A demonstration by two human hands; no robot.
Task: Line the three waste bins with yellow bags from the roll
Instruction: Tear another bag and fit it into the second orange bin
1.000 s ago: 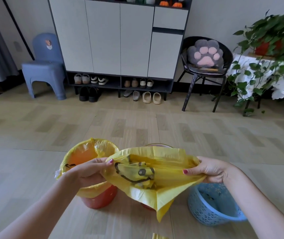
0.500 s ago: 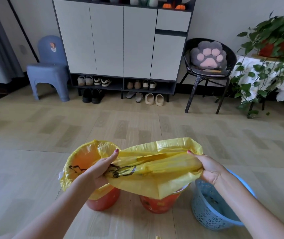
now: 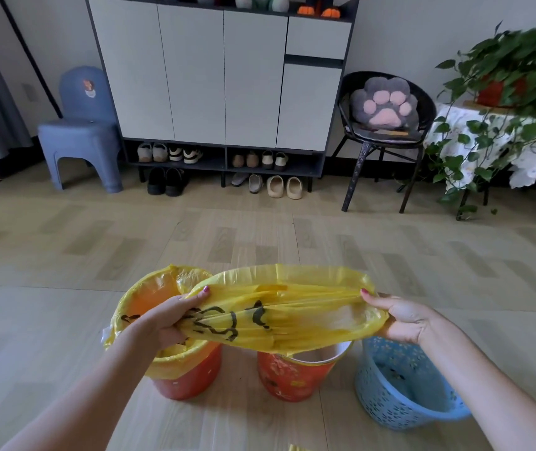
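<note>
We stretch the thin yellow plastic bag point(image 3: 279, 315) sideways, left hand point(image 3: 170, 319) and right hand point(image 3: 405, 317) gripping its ends; the unlined middle orange plastic bin point(image 3: 292, 375) sits directly beneath, lower centre.

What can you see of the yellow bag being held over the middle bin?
The yellow bag is thin, glossy plastic with a black printed drawing. Its mouth is stretched wide between the left hand and the right hand, crumpled where gripped. It hangs above the middle red bin, not yet over its rim.
</note>
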